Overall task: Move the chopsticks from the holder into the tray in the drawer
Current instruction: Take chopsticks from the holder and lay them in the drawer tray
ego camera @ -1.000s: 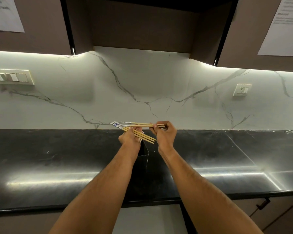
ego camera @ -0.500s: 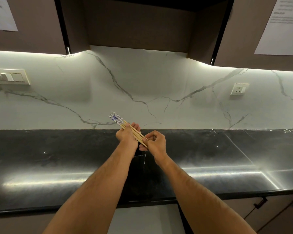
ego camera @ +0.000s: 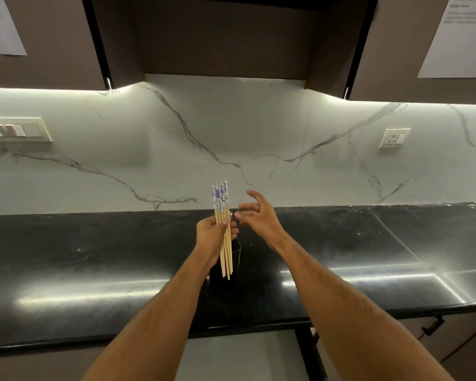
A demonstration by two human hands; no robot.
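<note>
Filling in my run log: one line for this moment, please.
left hand: grips chopsticks upright | right hand: open, empty | holder: on counter

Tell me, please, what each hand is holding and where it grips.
The left hand grips the chopsticks around their middle; the right hand holds nothing.

The chopsticks (ego camera: 223, 229) stand nearly upright in the left hand (ego camera: 213, 233), above the holder (ego camera: 237, 259) on the countertop (ego camera: 94, 257); the right hand (ego camera: 256, 215) is just beside them to the right, apart from them. Behind the countertop rises the backsplash (ego camera: 231, 127), with a switch panel (ego camera: 14, 130) at left and a socket (ego camera: 395, 137) at right; cabinets (ego camera: 226, 34) hang above.
</note>
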